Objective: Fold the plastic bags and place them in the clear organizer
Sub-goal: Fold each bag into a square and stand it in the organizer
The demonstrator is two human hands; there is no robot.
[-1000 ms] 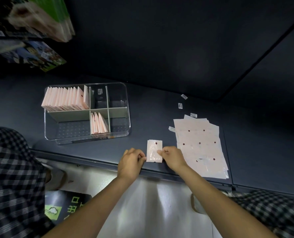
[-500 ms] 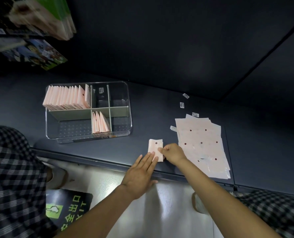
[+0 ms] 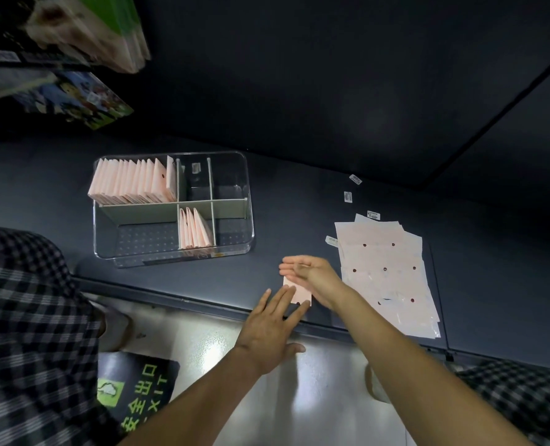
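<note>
Flat left hand (image 3: 272, 320) presses a small pink folded bag (image 3: 300, 292) at the worktop's (image 3: 299, 204) near edge; right hand (image 3: 312, 274), fingers straight, hovers empty.

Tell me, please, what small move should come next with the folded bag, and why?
Probably pinch the folded bag with the right hand and lift it toward the organizer. The bag lies flat near the table edge, already folded small; the left hand's straight fingers press its near side, and the right hand, open, hovers just over it. The organizer's front middle compartment holds only a few bags.
</note>
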